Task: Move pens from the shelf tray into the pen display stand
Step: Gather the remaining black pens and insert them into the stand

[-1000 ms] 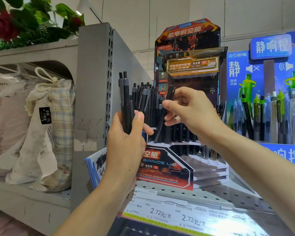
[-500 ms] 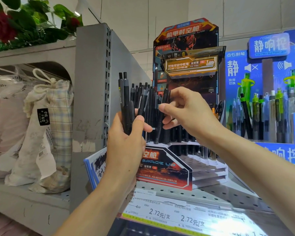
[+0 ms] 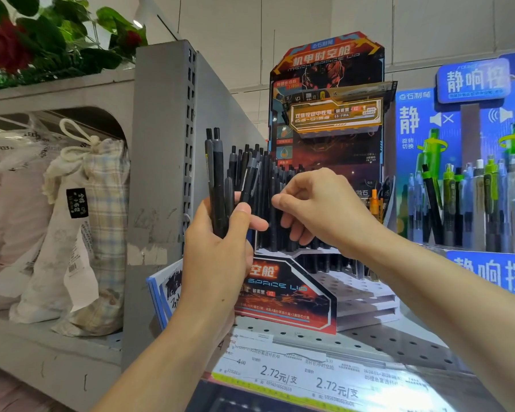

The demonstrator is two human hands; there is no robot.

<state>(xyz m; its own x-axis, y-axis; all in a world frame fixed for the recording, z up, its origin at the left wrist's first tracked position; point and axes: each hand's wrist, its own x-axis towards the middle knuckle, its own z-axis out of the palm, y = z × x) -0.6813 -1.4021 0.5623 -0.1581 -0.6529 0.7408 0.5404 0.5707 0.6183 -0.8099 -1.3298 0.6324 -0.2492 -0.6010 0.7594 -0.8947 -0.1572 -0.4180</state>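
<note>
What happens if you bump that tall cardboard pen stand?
The pen stand probably tips or slides easily: it looks like thin card, tall with a high back. Its black pens stand loosely upright and would likely rattle or lean.

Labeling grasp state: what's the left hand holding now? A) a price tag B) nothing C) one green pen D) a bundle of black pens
D: the left hand is wrapped around a bundle of black pens standing upright, just left of the pen stand.
</note>
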